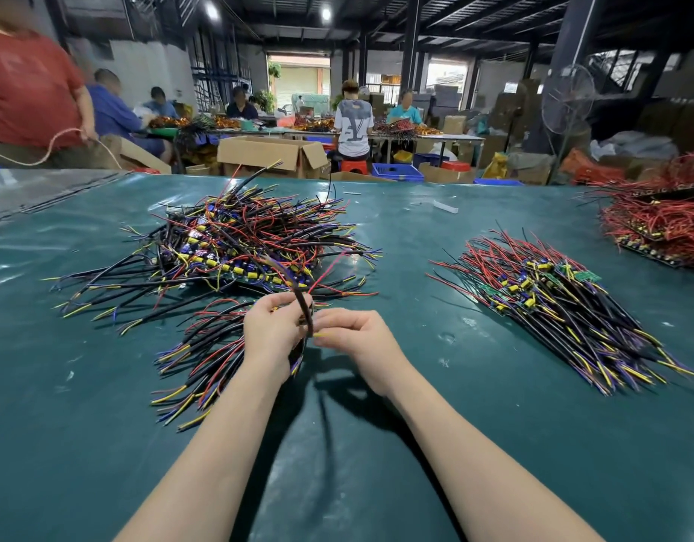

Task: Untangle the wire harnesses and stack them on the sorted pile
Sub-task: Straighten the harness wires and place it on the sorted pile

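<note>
One wire harness (304, 307) is lifted just above the green table cover (435, 444), near centre: left hand (273, 330) closed around its black sheathed bundle, right hand (353, 334) pinching the yellow wire ends beside it. A small bunch of harnesses (204, 357) lies under the left wrist, with the big tangled heap (236, 244) just behind. Sorted pile (564, 303) sits well apart on the right, wires combed parallel; a red-wire pile (661, 217) lies at the far right edge.
</note>
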`<state>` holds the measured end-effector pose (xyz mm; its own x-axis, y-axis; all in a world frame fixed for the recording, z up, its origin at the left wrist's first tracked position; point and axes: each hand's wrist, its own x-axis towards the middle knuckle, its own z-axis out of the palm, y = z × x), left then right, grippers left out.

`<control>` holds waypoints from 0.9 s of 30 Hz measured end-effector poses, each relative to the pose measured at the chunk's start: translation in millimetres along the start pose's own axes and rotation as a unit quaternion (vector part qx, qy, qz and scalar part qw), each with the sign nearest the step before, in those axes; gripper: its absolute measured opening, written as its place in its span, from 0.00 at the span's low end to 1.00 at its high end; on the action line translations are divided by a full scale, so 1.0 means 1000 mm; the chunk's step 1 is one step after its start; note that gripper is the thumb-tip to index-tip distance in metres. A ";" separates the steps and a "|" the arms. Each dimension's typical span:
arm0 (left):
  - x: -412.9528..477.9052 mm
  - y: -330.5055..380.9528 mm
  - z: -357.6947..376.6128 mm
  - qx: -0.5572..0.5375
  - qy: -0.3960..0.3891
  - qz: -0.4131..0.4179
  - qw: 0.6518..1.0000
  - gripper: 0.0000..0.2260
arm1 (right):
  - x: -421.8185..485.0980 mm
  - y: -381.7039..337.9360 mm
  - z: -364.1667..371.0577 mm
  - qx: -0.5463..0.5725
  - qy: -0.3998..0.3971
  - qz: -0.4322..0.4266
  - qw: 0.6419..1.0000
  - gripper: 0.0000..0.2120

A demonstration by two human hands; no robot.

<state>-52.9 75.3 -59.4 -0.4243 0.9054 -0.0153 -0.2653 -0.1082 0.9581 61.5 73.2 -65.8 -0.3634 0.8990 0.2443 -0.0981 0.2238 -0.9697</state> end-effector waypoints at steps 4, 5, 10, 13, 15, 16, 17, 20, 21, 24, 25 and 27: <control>-0.007 -0.001 0.005 0.022 -0.055 0.000 0.998 0.08 | 0.000 -0.003 -0.004 0.027 0.027 0.022 0.999 0.10; -0.010 -0.001 0.006 0.017 -0.078 -0.001 0.997 0.09 | 0.001 -0.002 -0.004 0.048 0.055 0.030 0.997 0.09; -0.014 0.000 0.006 -0.035 -0.207 -0.005 0.978 0.09 | 0.005 -0.001 -0.006 0.090 0.127 0.012 0.988 0.08; -0.012 0.003 0.005 -0.050 -0.221 -0.021 0.974 0.09 | 0.002 -0.001 -0.012 0.081 0.086 -0.010 0.993 0.10; -0.012 0.004 0.006 -0.035 -0.203 -0.026 0.978 0.09 | 0.001 0.000 -0.014 0.067 0.086 -0.021 0.994 0.10; -0.011 0.003 0.005 -0.028 -0.191 -0.025 0.981 0.10 | 0.001 0.000 -0.014 0.057 0.095 -0.027 0.993 0.09; -0.010 0.003 0.004 -0.026 -0.178 -0.026 0.983 0.10 | 0.001 0.000 -0.013 0.049 0.105 -0.032 0.993 0.10; -0.007 0.002 0.000 -0.025 -0.167 -0.024 0.985 0.10 | 0.002 0.001 -0.012 0.041 0.120 -0.040 0.991 0.09; -0.007 0.002 0.000 -0.016 -0.174 -0.022 0.984 0.09 | 0.002 0.001 -0.011 0.045 0.120 -0.041 0.991 0.09; -0.007 0.000 0.002 0.008 -0.188 -0.020 0.982 0.07 | 0.003 0.001 -0.011 0.055 0.113 -0.044 0.991 0.10; -0.008 0.000 0.002 0.022 -0.184 -0.021 0.982 0.06 | 0.004 0.001 -0.011 0.059 0.108 -0.044 0.991 0.11; -0.011 0.000 0.003 0.079 -0.196 -0.016 0.977 0.02 | 0.004 0.002 -0.014 0.056 0.104 -0.040 0.992 0.12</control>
<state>-45.4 67.2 -58.6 -0.0446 0.9984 0.0354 -0.1235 -0.0407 0.9915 72.6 82.1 -66.9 -0.1517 0.9411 0.3022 -0.2261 0.2646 -0.9375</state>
